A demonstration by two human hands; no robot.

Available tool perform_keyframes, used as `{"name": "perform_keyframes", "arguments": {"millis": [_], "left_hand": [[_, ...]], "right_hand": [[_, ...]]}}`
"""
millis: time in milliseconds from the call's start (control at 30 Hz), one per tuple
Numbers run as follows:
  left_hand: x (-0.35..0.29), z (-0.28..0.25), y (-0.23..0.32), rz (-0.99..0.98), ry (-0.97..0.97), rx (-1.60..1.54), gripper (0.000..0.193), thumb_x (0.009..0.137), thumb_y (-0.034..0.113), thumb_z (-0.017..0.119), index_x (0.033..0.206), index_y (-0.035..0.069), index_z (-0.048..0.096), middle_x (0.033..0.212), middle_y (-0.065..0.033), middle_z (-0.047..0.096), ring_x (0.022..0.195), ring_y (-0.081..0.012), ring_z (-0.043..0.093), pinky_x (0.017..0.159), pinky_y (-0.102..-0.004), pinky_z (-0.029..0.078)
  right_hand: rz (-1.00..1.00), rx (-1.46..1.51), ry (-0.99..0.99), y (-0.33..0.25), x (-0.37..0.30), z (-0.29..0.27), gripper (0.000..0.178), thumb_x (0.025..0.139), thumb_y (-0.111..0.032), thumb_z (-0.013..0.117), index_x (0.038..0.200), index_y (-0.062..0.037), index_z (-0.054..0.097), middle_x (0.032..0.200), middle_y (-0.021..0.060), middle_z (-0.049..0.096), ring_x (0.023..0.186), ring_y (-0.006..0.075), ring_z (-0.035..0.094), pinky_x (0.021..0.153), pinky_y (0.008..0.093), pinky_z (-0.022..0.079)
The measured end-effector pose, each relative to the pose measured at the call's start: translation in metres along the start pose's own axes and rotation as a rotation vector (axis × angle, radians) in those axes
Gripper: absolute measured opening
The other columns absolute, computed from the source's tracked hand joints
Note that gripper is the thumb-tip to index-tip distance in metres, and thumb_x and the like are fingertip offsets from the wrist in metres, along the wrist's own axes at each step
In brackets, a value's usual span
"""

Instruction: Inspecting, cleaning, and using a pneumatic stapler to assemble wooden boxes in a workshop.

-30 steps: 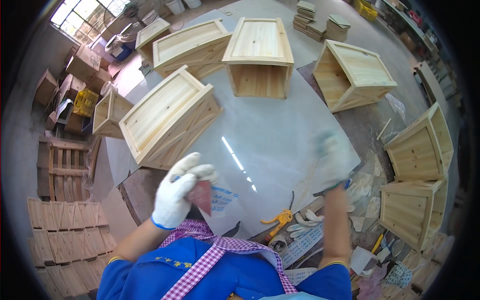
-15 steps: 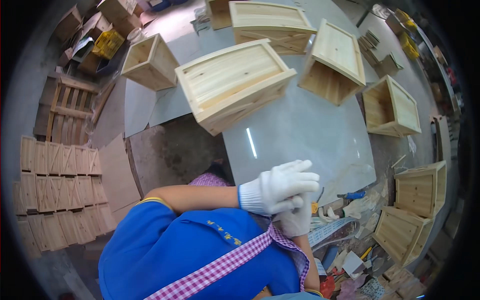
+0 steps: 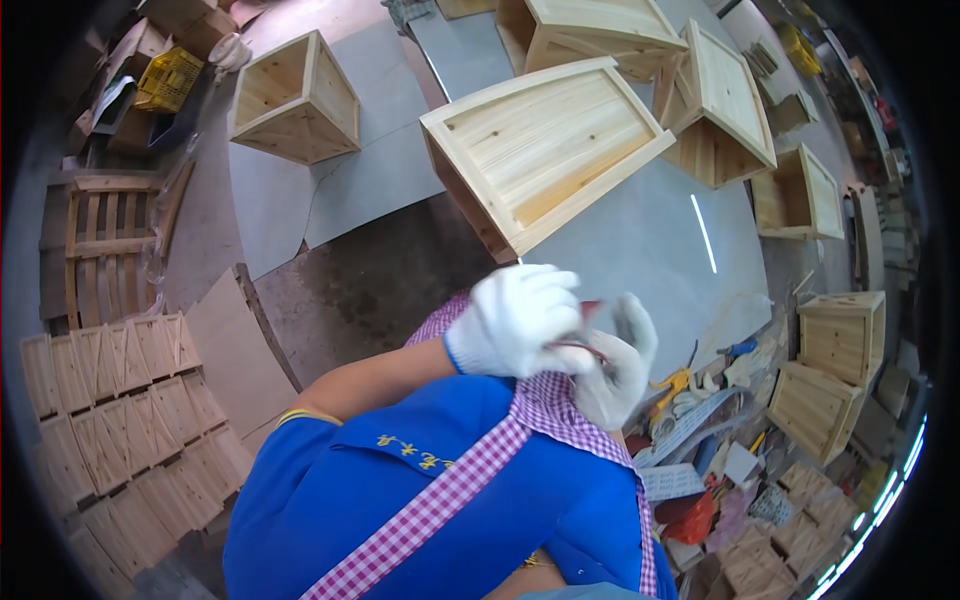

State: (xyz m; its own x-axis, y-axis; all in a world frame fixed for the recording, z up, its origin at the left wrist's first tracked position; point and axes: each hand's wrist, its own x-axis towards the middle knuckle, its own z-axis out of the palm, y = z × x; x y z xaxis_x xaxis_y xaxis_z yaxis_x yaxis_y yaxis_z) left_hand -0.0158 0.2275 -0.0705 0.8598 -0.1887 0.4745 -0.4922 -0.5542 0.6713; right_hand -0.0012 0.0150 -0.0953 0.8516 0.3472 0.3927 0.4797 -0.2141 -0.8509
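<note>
Both my hands wear white knitted gloves and meet in front of my chest. My left hand [image 3: 515,322] is closed, its fingers curled over a small, thin reddish-brown sheet [image 3: 592,308] that looks bent or folded. My right hand [image 3: 615,372] comes up on the other side and pinches the same sheet low down, one finger raised. Most of the sheet is hidden by the gloves, and motion blurs it. Just beyond my hands, a pale wooden crate [image 3: 555,135] with a framed panel side lies on the grey tabletop [image 3: 640,245].
More wooden crates stand on the table's far side and at left [image 3: 300,105]. Slatted wooden panels [image 3: 125,400] are stacked at lower left, near a pallet [image 3: 110,235]. At right are two crates [image 3: 840,335], a yellow-handled tool [image 3: 670,388], rags and a red bag [image 3: 688,520].
My hands have gone from overlapping, left over right, to slightly apart, with the reddish-brown sheet now showing between them. The view has shifted, so the nearest crate appears farther right.
</note>
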Motion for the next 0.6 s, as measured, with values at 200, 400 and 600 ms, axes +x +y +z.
{"name": "perform_keyframes", "arguments": {"millis": [200, 400, 600], "left_hand": [[-0.085, -0.051, -0.058, -0.347, -0.007, -0.05, 0.06, 0.085, 0.055, 0.082, 0.108, 0.001, 0.072, 0.117, -0.0198, 0.073, 0.117, -0.0372, 0.07, 0.094, -0.0421, 0.057], [-0.075, -0.013, -0.107, -0.682, 0.002, -0.096, 0.07, 0.086, 0.047, 0.082, 0.135, 0.0, 0.066, 0.135, -0.0217, 0.069, 0.124, -0.0398, 0.067, 0.106, -0.0415, 0.052], [-0.044, 0.05, -0.136, -0.881, -0.278, -0.025, 0.064, 0.087, 0.047, 0.08, 0.127, -0.002, 0.07, 0.117, -0.0242, 0.076, 0.107, -0.0381, 0.075, 0.093, -0.0425, 0.058]], "right_hand": [[0.279, 0.219, -0.147, -0.029, 0.022, 0.061, 0.017, 0.094, -0.004, 0.078, 0.11, -0.0019, 0.073, 0.141, 0.0254, 0.062, 0.128, 0.0362, 0.065, 0.102, 0.0416, 0.055], [0.189, 0.004, 0.42, -0.016, 0.035, 0.055, 0.019, 0.096, 0.005, 0.071, 0.115, 0.0014, 0.066, 0.131, 0.0288, 0.069, 0.12, 0.0341, 0.071, 0.097, 0.0432, 0.058], [-0.191, -0.453, 0.231, 0.028, 0.034, 0.05, 0.031, 0.092, 0.009, 0.072, 0.121, -0.0027, 0.066, 0.134, 0.0293, 0.068, 0.125, 0.0371, 0.069, 0.098, 0.043, 0.057]]}}
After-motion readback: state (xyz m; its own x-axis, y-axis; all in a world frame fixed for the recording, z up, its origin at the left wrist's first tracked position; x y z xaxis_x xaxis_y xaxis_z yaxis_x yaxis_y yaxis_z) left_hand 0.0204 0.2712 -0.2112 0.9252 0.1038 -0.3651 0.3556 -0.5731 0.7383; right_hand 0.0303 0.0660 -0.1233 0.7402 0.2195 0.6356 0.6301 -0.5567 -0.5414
